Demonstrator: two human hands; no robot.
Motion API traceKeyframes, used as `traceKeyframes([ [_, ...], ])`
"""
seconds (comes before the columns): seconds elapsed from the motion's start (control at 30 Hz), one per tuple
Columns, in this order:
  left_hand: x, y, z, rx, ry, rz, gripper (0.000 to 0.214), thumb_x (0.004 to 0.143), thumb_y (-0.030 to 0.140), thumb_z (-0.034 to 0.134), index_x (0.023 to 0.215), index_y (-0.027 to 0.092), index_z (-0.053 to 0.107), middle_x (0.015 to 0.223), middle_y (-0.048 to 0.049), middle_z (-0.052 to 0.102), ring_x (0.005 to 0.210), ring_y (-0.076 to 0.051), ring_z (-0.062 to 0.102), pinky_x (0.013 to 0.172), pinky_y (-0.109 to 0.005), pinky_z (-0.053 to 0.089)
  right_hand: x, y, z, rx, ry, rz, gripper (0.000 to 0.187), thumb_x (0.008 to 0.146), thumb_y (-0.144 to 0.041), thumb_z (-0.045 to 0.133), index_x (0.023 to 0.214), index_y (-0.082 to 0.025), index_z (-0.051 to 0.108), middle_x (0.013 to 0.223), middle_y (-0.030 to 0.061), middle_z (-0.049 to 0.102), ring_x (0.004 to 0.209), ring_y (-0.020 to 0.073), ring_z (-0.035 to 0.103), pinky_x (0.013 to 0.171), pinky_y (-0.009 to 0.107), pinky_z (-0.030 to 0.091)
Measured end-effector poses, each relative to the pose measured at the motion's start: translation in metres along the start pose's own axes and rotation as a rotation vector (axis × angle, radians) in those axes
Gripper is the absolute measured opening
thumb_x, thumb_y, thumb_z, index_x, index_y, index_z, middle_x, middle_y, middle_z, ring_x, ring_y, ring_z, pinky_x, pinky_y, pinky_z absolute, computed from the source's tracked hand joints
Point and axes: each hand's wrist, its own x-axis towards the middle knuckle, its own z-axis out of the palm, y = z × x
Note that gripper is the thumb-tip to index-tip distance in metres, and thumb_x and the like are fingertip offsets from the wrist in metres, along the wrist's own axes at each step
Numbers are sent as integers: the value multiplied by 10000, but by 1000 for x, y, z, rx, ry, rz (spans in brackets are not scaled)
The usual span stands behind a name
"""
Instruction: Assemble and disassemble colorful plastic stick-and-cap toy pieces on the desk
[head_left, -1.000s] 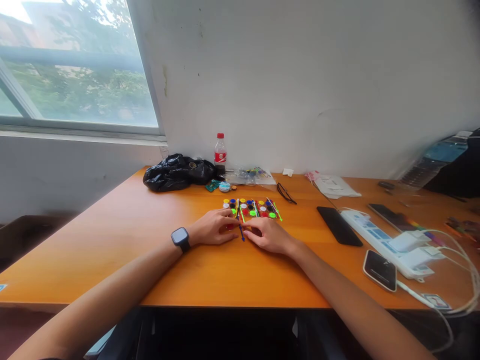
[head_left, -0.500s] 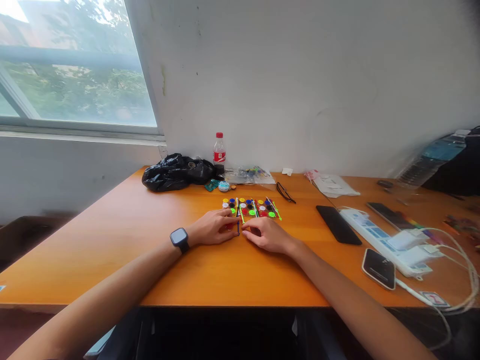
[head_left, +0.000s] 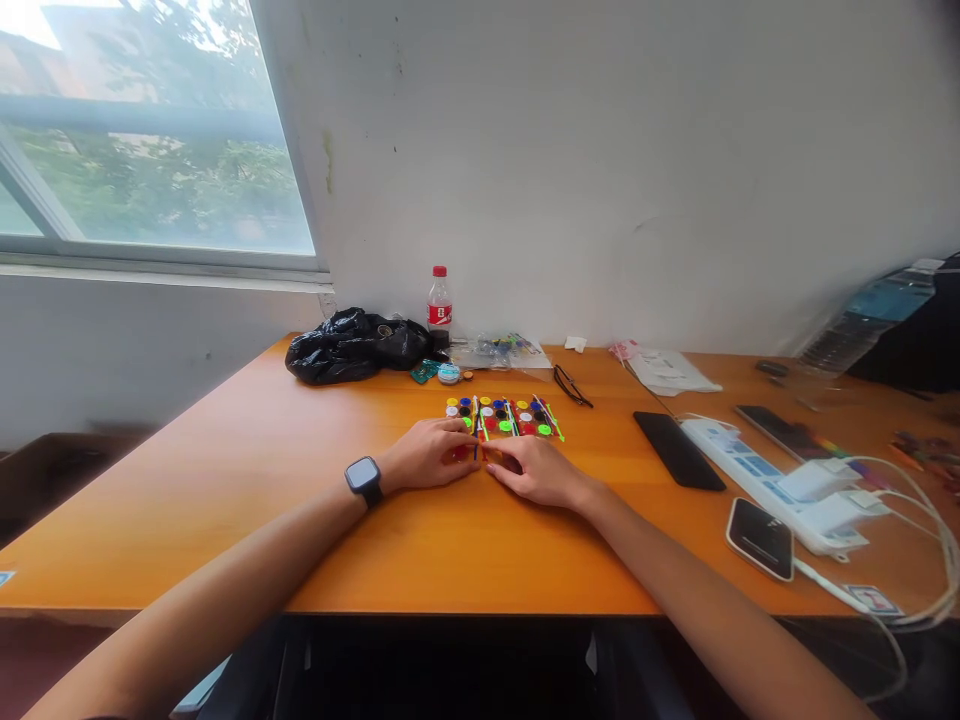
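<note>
Small coloured discs (head_left: 526,417) lie in grouped rows on the wooden table, with thin plastic sticks (head_left: 511,418) between and beside the groups. My left hand (head_left: 427,453), wearing a smartwatch (head_left: 363,475), rests on the table with its fingers curled at the lower left discs. A blue stick (head_left: 476,452) stands out at its thumb and index fingertips, which close on it. From the right, my right hand (head_left: 536,470) reaches the near ends of the sticks with its index fingertip. Its thumb is apart from that finger, and nothing shows between them. The fingers partly hide discs below.
Behind the discs are a black plastic bag (head_left: 352,347), a red-capped bottle (head_left: 439,312), clear packaging (head_left: 495,350) and a black cord-like item (head_left: 572,386). To the right lie a black phone (head_left: 677,450), a power strip (head_left: 739,475) with cables and another phone (head_left: 760,538).
The blue stick's near end has shifted slightly away from me, toward the discs. My right index fingertip has come closer to my left fingertips. The other objects stay put.
</note>
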Motion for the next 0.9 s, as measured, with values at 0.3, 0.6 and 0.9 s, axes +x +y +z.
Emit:
traceKeyframes([
  [0.3, -1, -2, 4, 10, 35, -36, 219, 1026, 382, 589, 1061, 240, 752, 973, -63, 699, 863, -184, 669, 763, -275, 510, 0, 2, 2, 19, 0, 27, 426, 984, -321, 641, 1396, -218, 677, 903, 51, 758, 712, 174, 614, 667, 266, 386],
  [0.6, -2, -3, 5, -26, 1, -36, 256, 1030, 380, 585, 1158, 254, 767, 1024, -75, 694, 889, -191, 678, 797, -282, 521, 1, 0, 2, 59, -4, -37, 217, 1001, -336, 620, 1037, -220, 801, 836, 57, 760, 728, 194, 616, 674, 288, 405],
  [0.9, -6, -5, -8, -113, -20, -87, 252, 954, 340, 679, 1182, 258, 747, 951, -45, 729, 857, -189, 685, 773, -271, 508, 0, 3, 3, 73, 37, -14, 285, 986, -318, 649, 1224, -215, 768, 793, 26, 741, 659, 161, 590, 639, 275, 380],
])
